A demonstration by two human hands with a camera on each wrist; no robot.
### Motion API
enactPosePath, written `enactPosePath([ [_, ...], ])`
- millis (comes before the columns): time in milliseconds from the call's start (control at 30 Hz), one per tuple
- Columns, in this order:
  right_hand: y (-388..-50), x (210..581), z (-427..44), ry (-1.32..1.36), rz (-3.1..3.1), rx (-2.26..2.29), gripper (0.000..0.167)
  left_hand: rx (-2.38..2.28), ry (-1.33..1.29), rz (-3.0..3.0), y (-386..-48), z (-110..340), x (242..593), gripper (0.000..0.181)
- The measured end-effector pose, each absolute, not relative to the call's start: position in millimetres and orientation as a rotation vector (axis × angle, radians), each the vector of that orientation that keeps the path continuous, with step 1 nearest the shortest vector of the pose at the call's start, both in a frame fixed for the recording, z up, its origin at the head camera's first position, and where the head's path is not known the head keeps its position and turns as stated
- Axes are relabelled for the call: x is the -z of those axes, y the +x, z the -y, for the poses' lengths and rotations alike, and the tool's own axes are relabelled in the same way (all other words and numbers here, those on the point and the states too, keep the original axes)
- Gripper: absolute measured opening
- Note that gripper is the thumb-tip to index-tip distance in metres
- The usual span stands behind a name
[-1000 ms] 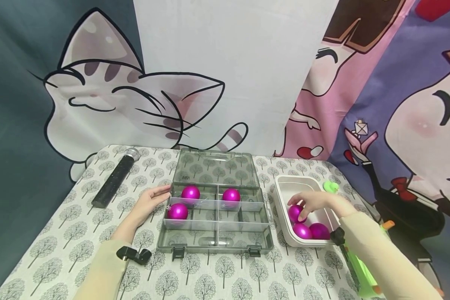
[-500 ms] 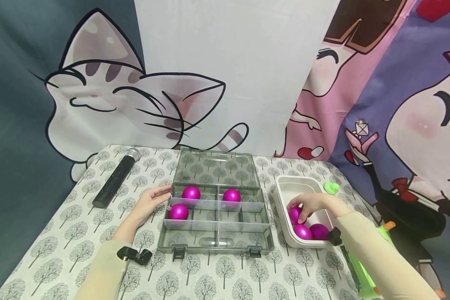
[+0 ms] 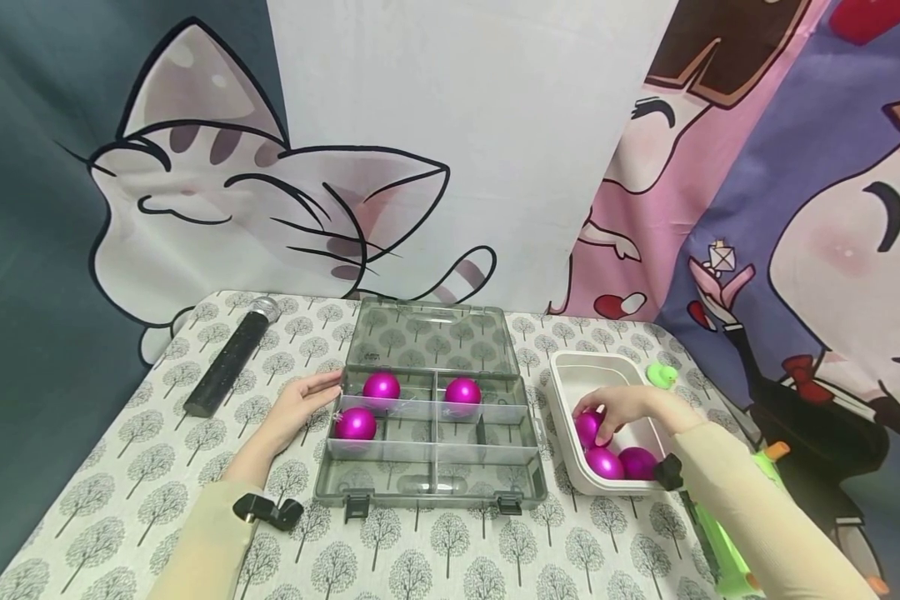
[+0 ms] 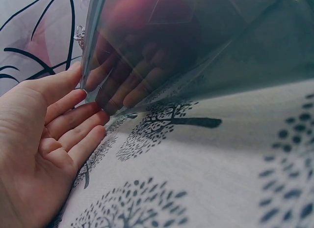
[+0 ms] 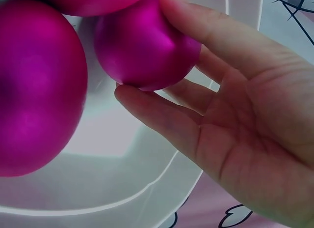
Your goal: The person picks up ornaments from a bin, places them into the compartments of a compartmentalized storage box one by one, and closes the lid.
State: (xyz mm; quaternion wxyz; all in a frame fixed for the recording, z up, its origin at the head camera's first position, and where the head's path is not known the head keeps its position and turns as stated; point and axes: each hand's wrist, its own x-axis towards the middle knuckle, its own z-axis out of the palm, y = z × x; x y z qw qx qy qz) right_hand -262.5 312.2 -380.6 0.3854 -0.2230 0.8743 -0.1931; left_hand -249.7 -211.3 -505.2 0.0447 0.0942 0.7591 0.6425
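In the head view, a grey see-through compartment case (image 3: 487,498) lies with its lid (image 3: 431,337) laid back. Three shiny magenta balls sit in it: two in the back row, and one ball (image 3: 356,424) in the middle row's left. My left hand (image 3: 297,410) rests against the case's left wall, fingers fairly straight, as the left wrist view also shows. Inside the white tub (image 3: 561,375) my right hand (image 3: 624,406) holds a magenta ball (image 5: 147,48) between thumb and fingers. Two more balls (image 3: 604,463) lie in the tub's near end, close to the held one.
A black microphone (image 3: 227,364) lies at the table's left. Right of the tub are a green toy duck (image 3: 662,374) and a green-and-orange object (image 3: 727,542), partly hidden by my right sleeve. A printed cloth backdrop (image 3: 450,150) hangs behind the table.
My right hand and its ball have shifted slightly left within the tub, the fingers settling closer round the ball. The left hand and the case stay where they were.
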Motion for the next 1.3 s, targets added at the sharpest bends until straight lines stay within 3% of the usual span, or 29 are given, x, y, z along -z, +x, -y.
enactPosePath([
  [500, -264, 375, -321, -0.790, -2.392, 0.546, 0.060, -1.976, 0.291, -2.310, -250, 212, 507, 0.053],
  [1000, -271, 357, -323, -0.749, -2.708, 0.748, 0.063, -1.969, 0.275, -2.316, -250, 211, 506, 0.052],
  [1300, -279, 353, -298, -0.754, -2.810, 0.876, 0.065, -1.971, 0.276, -2.311, -248, 210, 502, 0.051],
])
